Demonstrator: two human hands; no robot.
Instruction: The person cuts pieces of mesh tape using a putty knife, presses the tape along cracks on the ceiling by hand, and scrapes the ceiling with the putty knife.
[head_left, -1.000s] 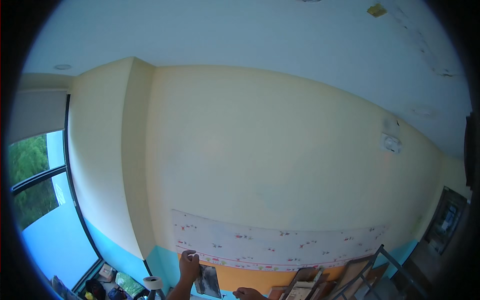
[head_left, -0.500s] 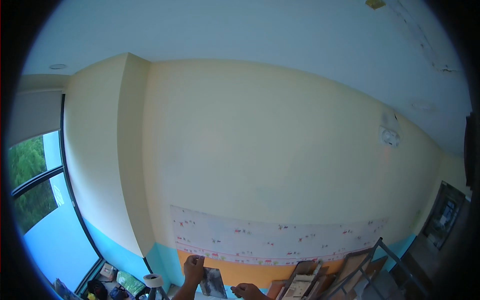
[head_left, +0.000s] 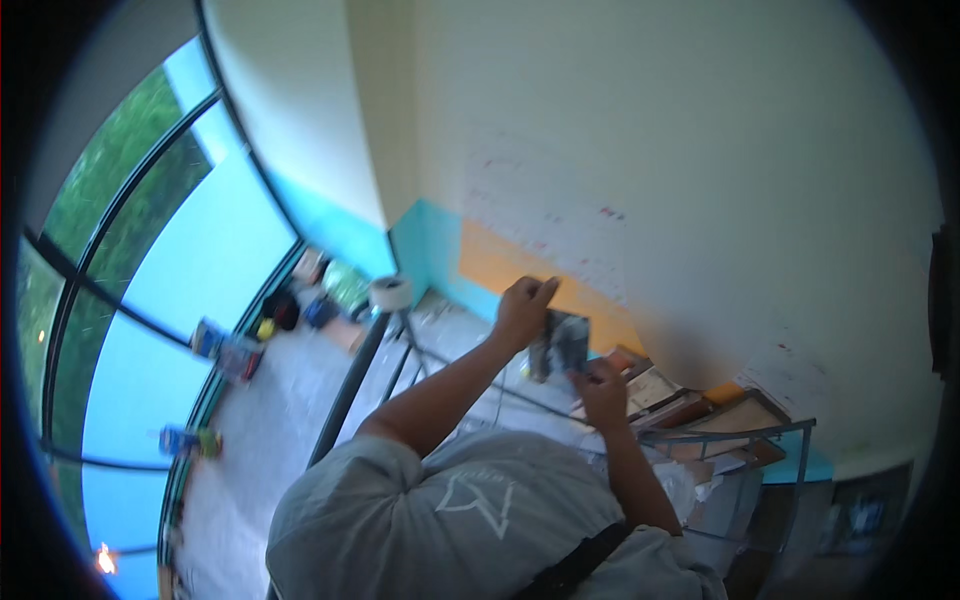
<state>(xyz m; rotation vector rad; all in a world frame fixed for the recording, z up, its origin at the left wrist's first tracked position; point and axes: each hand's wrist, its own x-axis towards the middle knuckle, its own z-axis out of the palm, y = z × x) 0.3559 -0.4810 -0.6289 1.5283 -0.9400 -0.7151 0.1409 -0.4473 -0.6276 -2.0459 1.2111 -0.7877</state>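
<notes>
A flat, dark grey rectangular sheet (head_left: 568, 343), smudged and paler in places, hangs upright in front of me. My left hand (head_left: 524, 312) is closed, pinching it near the upper left corner. At its lower right edge, my right hand (head_left: 603, 394) is closed with the fingertips against it. Motion blur hides the exact hold and what the sheet is made of. My grey shirt sleeves and bare forearms show below.
A white tape roll (head_left: 390, 293) sits on a grey metal post (head_left: 350, 390) at my left. Metal rails (head_left: 740, 434) stand at right, near stacked boards and frames (head_left: 660, 392). Bags and cans lie by the window (head_left: 150, 330). A cream wall (head_left: 650, 130) rises ahead.
My view has tilted down and turned, bringing in my arms, shirt and the floor. My right hand has come up from beside the sheet to its lower edge.
</notes>
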